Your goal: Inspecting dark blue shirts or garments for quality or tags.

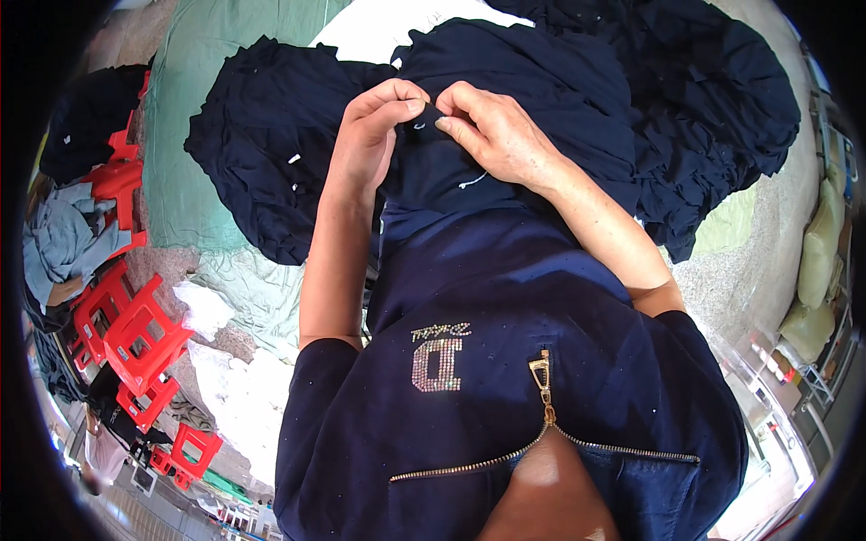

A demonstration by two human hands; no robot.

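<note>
Both my hands pinch a piece of dark navy fabric (431, 167) in front of my chest. My left hand (374, 122) closes thumb and forefinger on its upper left edge. A short distance to the right, my right hand (492, 126) grips the same edge between thumb and fingertips. Two small white threads or strings show on the fabric, one just below my fingertips and a longer white string (473, 181) beneath my right wrist. The cloth drapes toward my lap. Whether it is a finished garment or a cut piece, I cannot tell.
Heaped dark fabric lies on the left (262, 135) and on the right (713, 108). A green sheet (194, 180) spreads under the left heap. Several red plastic stools (144, 338) stand at the left, one bearing grey cloth (68, 234). Stuffed yellowish-green sacks (816, 252) line the far right.
</note>
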